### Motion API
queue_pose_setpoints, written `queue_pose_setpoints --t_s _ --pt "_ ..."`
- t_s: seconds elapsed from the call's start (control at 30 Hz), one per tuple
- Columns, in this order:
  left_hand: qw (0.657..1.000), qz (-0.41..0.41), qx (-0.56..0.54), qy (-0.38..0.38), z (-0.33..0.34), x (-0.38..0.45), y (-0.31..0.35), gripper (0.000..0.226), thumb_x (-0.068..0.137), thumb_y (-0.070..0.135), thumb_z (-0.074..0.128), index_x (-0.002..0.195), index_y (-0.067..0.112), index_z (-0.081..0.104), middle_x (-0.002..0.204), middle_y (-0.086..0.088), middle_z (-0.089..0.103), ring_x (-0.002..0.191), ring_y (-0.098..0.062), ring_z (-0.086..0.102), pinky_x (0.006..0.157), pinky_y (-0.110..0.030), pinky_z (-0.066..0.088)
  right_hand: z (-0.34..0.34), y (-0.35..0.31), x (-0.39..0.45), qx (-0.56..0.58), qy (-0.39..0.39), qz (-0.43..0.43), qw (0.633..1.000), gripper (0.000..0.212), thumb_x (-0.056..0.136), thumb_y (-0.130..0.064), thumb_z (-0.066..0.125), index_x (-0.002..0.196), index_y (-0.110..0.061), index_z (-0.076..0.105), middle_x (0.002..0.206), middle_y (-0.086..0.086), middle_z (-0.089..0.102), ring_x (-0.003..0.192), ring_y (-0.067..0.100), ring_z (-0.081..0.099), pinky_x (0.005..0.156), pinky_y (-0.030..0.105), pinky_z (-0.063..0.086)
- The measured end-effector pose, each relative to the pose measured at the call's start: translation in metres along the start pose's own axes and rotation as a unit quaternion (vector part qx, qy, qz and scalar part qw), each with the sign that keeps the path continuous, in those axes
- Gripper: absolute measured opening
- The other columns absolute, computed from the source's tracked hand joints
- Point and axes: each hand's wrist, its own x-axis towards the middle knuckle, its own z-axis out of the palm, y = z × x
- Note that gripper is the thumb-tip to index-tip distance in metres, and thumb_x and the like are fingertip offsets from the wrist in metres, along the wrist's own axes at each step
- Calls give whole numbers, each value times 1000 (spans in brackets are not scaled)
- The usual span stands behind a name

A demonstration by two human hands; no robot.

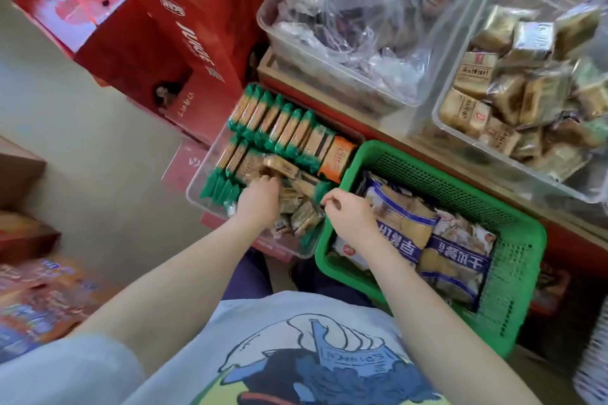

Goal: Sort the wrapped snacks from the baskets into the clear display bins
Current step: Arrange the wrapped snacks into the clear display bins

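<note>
Landmark: green basket (513,260), low right of centre, with blue-and-white snack bags (403,223) inside

Just left of the basket, touching its wall: clear bin (200,187) lined with rows of green-ended wrapped snacks (279,123), one orange packet (335,158) at the row's end, loose brown wrapped snacks (297,217) heaped nearest the basket

Left hand (258,202) down inside that bin, fingers curled onto the brown snacks; whether grasping one, cannot tell

Right hand (348,215) over the basket's left rim, fingers clenched, thumb against forefinger, nothing visible in the pinch

Beyond the basket: two more clear bins, one of tan square packets (513,82), one of crumpled clear wrappers (355,20)

Far left of the basket: red cartons (184,43)
</note>
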Motion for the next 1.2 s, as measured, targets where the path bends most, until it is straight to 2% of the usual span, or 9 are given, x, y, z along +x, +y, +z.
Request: queue_pose_setpoints --t_s 0.17,0.37,0.47,0.67,0.83,0.93,1.03,1.13,1.2 --pt "999 -3 -24 -22 -13 2 -7 33 86 2 53 118 10 60 104 -7 62 85 -27 62 56 -37 49 -2 -14 0 30 5 15 999 20 103 -19 43 102 -20 63 73 -2 59 55 13 46 54 28 37" --pt "998 38 -52 14 -28 -3 -8 21 92 7 55 99 17 73 101 -2 70 86 -24 65 72 -41 59 -12 -26 0 44 16 -6 999 21 103 -18 42 101 -20 64 76 2 62 55 12 46 54 27 36" --pt "985 113 -77 105 -42 -11 2 16 90 9 62 98 16 75 100 -1 71 90 -24 65 77 -40 56 -23 -22 1 28 47 -19 998 22 101 -19 48 117 -22 62 103 -4 61 86 12 57 73 28 42" --pt "908 303 -106 267 -107 -26 65 9 77 1 76 81 8 75 81 -4 71 70 -26 67 65 -25 46 -79 -17 -10 44 121 -100 987 61 91 -14 67 144 -31 43 144 -4 40 134 14 37 114 35 33" --pt "844 334 -183 378 -132 -23 132 17 87 13 66 100 15 76 96 0 73 83 -18 66 71 -28 53 -148 3 -37 81 233 -130 960 25 91 -23 70 115 -27 61 109 -13 59 94 6 54 80 25 43" --pt "892 262 -168 329 -137 -21 171 56 92 23 67 144 16 48 137 -7 58 124 -21 54 99 -33 46 -186 20 -49 104 338 -122 927 29 90 -28 74 116 -20 64 100 -12 61 80 4 53 68 10 40" --pt "949 230 -46 210 -137 -10 198 77 95 36 60 157 13 20 163 -9 20 151 -24 17 123 -39 19 -225 37 -48 100 487 -95 863 32 92 -23 71 122 -15 64 109 -4 66 87 5 56 71 2 38" --pt "960 223 78 152 -125 0 206 55 94 44 55 141 17 50 166 -8 -1 153 -23 -5 123 -43 6 -261 46 -34 74 553 -54 828 41 99 -15 58 140 -13 52 137 8 56 98 10 58 84 9 45" --pt "959 217 106 145 -120 2 204 36 92 43 57 118 21 69 166 -7 -9 153 -23 -10 122 -45 5 -278 54 -15 30 484 -11 875 49 100 -11 51 148 -12 42 150 13 43 126 23 52 103 31 45"
